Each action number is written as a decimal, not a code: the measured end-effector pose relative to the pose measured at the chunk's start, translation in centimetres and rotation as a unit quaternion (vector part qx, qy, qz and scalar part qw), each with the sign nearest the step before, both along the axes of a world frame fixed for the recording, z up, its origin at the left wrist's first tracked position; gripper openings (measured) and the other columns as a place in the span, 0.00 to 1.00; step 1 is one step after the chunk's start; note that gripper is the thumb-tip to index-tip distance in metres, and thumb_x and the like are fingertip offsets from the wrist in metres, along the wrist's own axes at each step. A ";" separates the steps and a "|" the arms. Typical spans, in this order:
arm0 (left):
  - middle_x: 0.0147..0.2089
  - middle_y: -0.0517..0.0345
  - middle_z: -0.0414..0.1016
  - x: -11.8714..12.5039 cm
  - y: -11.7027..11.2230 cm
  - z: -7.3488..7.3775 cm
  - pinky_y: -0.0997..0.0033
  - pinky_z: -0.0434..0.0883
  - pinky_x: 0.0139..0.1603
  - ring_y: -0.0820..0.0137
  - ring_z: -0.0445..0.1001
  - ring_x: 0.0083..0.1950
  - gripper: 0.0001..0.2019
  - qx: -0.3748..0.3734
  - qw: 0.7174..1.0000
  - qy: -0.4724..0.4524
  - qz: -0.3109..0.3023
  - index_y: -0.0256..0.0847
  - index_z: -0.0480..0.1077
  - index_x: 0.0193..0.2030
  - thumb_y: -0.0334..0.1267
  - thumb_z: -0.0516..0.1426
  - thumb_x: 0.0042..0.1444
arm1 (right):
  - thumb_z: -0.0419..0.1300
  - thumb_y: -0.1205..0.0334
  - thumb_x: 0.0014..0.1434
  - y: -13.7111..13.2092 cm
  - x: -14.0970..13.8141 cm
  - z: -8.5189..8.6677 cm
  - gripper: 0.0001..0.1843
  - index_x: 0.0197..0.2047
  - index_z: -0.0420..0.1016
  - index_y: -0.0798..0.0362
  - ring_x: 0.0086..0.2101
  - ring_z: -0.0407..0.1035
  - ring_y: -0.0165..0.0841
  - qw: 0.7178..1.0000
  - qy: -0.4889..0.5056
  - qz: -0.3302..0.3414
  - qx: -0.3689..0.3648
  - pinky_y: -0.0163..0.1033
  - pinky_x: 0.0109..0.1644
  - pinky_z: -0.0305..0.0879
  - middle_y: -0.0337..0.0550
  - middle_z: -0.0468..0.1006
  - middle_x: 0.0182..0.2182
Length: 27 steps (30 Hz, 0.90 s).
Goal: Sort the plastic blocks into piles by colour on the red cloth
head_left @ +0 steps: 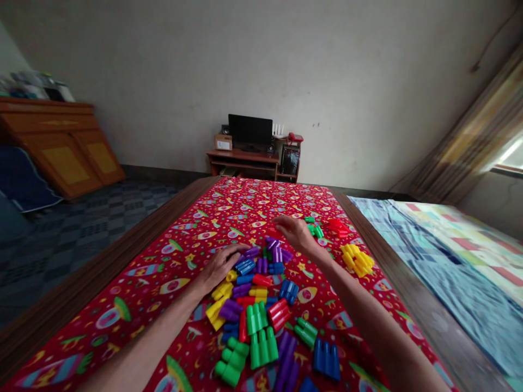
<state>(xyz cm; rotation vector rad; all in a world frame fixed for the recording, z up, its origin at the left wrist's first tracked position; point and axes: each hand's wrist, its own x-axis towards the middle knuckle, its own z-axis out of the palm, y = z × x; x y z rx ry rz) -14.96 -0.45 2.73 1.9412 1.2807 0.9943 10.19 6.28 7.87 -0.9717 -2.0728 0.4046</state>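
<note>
**A:** ok so what's actually going on with those plastic building blocks (253, 305)? They're chunky, glossy, ridged things, kind of like stubby tubes stuck together in rows.

**B:** Big heap of them in the middle of a red rocket-print cloth (155, 277), all mixed up: purple, blue, green, yellow, red. The left hand (218, 268) is at the heap's left edge, palm down, and its fingers (231, 251) are loosely spread, with the tips right by a purple block (252, 252) and a blue block (245, 266). Can't tell if they're actually touching. Nothing's held in that hand as far as I can see.

**A:** and the other one?

**B:** The right hand (296, 234) is reaching over the top of the heap, open and arched a bit, with nothing in its grip. Its fingers (284, 220) sit just above a second purple block (272, 242), and a small green cluster (314, 228) is close by.

**A:** anything off to the side?

**B:** Yep, a red cluster (338, 227) and a yellow cluster (357, 260) sit apart from the heap, on the right of the cloth. The cloth lies on a wood-edged worktop (102, 261), with a bed (461, 272) just past its right edge and a wooden desk (243, 160) holding a monitor (250, 130) against the far wall.
</note>
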 end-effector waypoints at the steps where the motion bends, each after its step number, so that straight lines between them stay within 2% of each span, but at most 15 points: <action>1: 0.53 0.52 0.78 0.0 0.1 -0.1 0.59 0.68 0.60 0.58 0.74 0.56 0.19 -0.001 1.000 0.000 -0.002 0.40 0.75 0.50 0.46 0.50 0.60 | 0.56 0.64 0.59 0.6 1.9 0.3 0.12 0.44 0.79 0.54 0.35 0.76 0.34 0.999 0.017 -0.044 -0.002 0.35 0.38 0.68 0.45 0.83 0.36; 3: 0.53 0.52 0.78 -0.2 0.4 -0.4 0.59 0.67 0.61 0.58 0.74 0.56 0.20 0.002 1.000 0.001 -0.007 0.41 0.75 0.51 0.47 0.50 0.60 | 0.56 0.63 0.58 1.7 6.1 0.7 0.13 0.43 0.79 0.54 0.35 0.77 0.35 0.989 0.028 -0.147 0.000 0.36 0.40 0.69 0.46 0.83 0.36; 6: 0.53 0.52 0.78 -0.6 1.1 -1.3 0.60 0.67 0.61 0.58 0.74 0.56 0.21 0.013 1.000 0.000 -0.008 0.40 0.75 0.50 0.48 0.50 0.59 | 0.55 0.63 0.57 2.7 12.5 0.5 0.14 0.42 0.80 0.56 0.34 0.77 0.37 0.956 0.001 -0.294 -0.021 0.38 0.40 0.69 0.49 0.83 0.34; 8: 0.53 0.52 0.78 -0.7 1.5 -1.8 0.60 0.68 0.60 0.58 0.74 0.56 0.21 0.018 1.000 0.001 -0.004 0.41 0.75 0.49 0.49 0.50 0.59 | 0.56 0.64 0.56 2.8 15.6 0.0 0.14 0.41 0.80 0.56 0.34 0.77 0.38 0.942 -0.037 -0.333 -0.036 0.38 0.40 0.69 0.50 0.83 0.34; 10: 0.53 0.53 0.79 -0.8 1.6 -2.0 0.61 0.68 0.60 0.58 0.74 0.56 0.21 0.017 1.000 0.001 -0.003 0.42 0.75 0.49 0.50 0.50 0.58 | 0.56 0.66 0.54 2.7 17.5 -0.5 0.13 0.40 0.80 0.56 0.34 0.77 0.38 0.940 -0.077 -0.330 -0.045 0.38 0.40 0.69 0.50 0.83 0.34; 15: 0.53 0.52 0.78 -0.8 1.2 -1.7 0.60 0.67 0.60 0.58 0.74 0.56 0.21 0.013 1.000 0.009 -0.006 0.41 0.75 0.50 0.49 0.50 0.60 | 0.55 0.69 0.54 2.7 17.9 -0.9 0.13 0.36 0.81 0.56 0.35 0.77 0.36 0.950 -0.147 -0.270 -0.047 0.35 0.40 0.67 0.49 0.83 0.34; 17: 0.54 0.52 0.78 -0.8 1.1 -1.5 0.60 0.67 0.60 0.58 0.73 0.57 0.21 0.015 1.000 0.013 -0.007 0.41 0.75 0.51 0.49 0.49 0.60 | 0.54 0.70 0.54 2.6 17.6 -0.7 0.14 0.38 0.81 0.56 0.36 0.76 0.37 0.936 -0.193 -0.289 -0.055 0.34 0.39 0.66 0.50 0.83 0.36; 20: 0.54 0.52 0.78 -0.8 1.2 -1.6 0.60 0.69 0.59 0.58 0.74 0.56 0.21 0.018 1.000 0.012 -0.005 0.41 0.76 0.50 0.49 0.49 0.60 | 0.54 0.70 0.54 2.1 17.2 -0.1 0.15 0.39 0.81 0.55 0.37 0.75 0.38 0.898 -0.263 -0.345 -0.072 0.34 0.35 0.62 0.52 0.82 0.37; 22: 0.53 0.52 0.78 -0.8 1.3 -1.6 0.60 0.69 0.58 0.58 0.74 0.56 0.21 0.019 1.000 0.011 -0.004 0.42 0.76 0.49 0.49 0.49 0.59 | 0.54 0.70 0.54 1.6 16.9 0.5 0.15 0.38 0.81 0.54 0.36 0.75 0.38 0.891 -0.277 -0.353 -0.068 0.33 0.34 0.60 0.51 0.82 0.36; 24: 0.53 0.53 0.78 -0.8 1.3 -1.5 0.60 0.69 0.59 0.58 0.74 0.55 0.21 0.018 1.000 0.012 -0.004 0.42 0.76 0.49 0.49 0.49 0.59 | 0.53 0.70 0.54 0.9 16.3 1.2 0.15 0.37 0.81 0.54 0.34 0.74 0.36 0.906 -0.266 -0.325 -0.047 0.33 0.33 0.59 0.50 0.82 0.33; 27: 0.53 0.53 0.79 -0.6 1.0 -1.0 0.60 0.69 0.59 0.58 0.75 0.55 0.21 0.012 1.000 0.012 -0.010 0.41 0.76 0.50 0.49 0.49 0.59 | 0.52 0.69 0.55 -0.1 14.2 2.1 0.15 0.36 0.80 0.56 0.29 0.71 0.33 0.947 -0.228 -0.226 -0.013 0.32 0.33 0.59 0.47 0.80 0.29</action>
